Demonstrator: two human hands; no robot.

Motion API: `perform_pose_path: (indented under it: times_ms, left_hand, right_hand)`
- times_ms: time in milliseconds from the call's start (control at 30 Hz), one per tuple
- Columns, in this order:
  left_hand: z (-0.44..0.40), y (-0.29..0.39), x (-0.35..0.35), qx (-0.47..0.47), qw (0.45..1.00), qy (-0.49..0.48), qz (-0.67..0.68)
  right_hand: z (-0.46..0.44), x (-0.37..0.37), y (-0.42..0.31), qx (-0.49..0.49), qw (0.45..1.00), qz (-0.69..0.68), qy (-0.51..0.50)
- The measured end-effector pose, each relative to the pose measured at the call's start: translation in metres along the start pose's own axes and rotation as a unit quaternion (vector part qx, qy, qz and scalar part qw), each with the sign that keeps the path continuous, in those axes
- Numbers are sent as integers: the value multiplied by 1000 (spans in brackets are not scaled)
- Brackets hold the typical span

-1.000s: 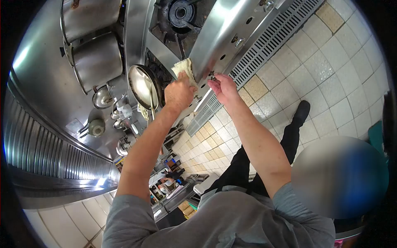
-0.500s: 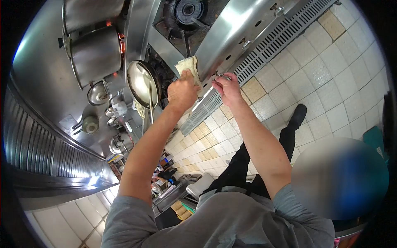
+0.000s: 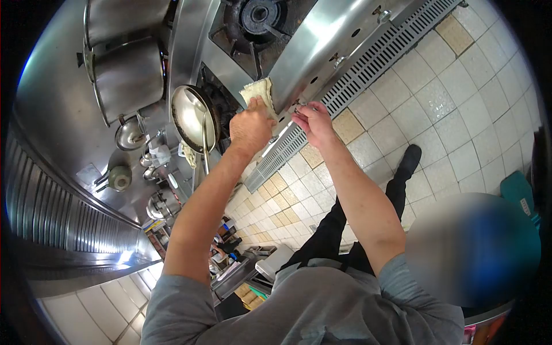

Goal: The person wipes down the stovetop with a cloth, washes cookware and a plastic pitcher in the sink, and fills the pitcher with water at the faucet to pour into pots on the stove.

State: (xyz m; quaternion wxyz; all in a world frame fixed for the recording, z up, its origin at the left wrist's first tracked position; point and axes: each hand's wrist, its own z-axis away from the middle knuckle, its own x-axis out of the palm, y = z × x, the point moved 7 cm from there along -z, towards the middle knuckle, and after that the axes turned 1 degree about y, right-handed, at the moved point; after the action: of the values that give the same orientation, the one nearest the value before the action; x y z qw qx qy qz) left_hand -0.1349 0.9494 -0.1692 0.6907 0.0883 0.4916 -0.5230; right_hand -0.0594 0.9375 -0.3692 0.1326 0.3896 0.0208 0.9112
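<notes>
Pan (image 3: 183, 115) with ladle (image 3: 205, 137) sits near left hand (image 3: 250, 127).

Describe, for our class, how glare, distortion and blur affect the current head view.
Head view: glare whitens the stove front; a bright spot sits on the hood; wide-angle distortion bends the hood's lines, with black corners around the picture; a smooth blurred disc hides part of the lower right; both hands look fairly sharp.
</notes>
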Motion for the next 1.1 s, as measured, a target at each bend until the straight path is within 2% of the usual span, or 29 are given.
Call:
perform_pose_path:
  times_ms: [100, 167, 867, 967, 1033, 1100]
  left_hand:
    - [1, 1, 1, -13, 1000, -23, 15]
    - [2, 1, -3, 2, 999, 36, 1]
    - [2, -2, 0, 0, 999, 42, 14]
    - [4, 2, -9, 9, 998, 65, 6]
    - [3, -6, -5, -76, 994, -77, 19]
    - [4, -14, 1, -38, 999, -24, 21]
  right_hand:
    - [4, 3, -5, -1, 1000, 1, -4]
    - [4, 2, -4, 0, 1000, -2, -3]
    - [1, 0, -3, 11, 1000, 7, -3]
    - [-1, -4, -2, 5, 1000, 12, -14]
    - [-1, -6, 1, 5, 998, 68, -19]
    - [1, -20, -1, -11, 985, 174, 9]
